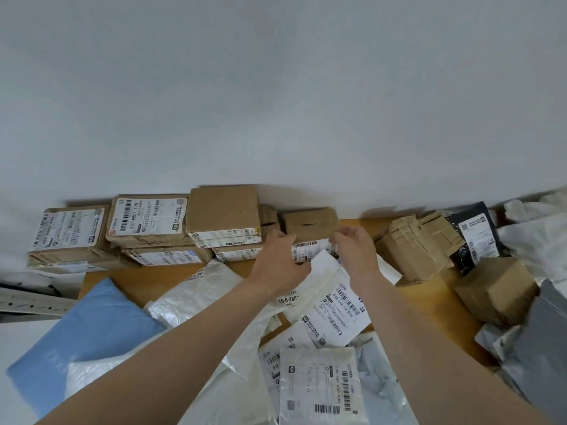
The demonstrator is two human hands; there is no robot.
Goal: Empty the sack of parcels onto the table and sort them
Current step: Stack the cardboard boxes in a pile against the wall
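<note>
Two-handed grip — left hand point(277, 256), right hand point(356, 248), brown box point(310, 225)

Brown box point(310, 223) front behind hands point(277, 259); grey bag point(549, 338) (perhaps mailer) cropped.

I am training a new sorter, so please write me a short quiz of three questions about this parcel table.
1. True or false: the black plastic mailer lies to the right of the blue plastic mailer.
2. What do the left hand and the right hand hold? A: a roll of tape. B: a small brown cardboard box. C: a pair of scissors.
3. Fill in: the stacked labelled cardboard boxes stand against the white ____.
Key: 1 true; 2 B; 3 wall.
</note>
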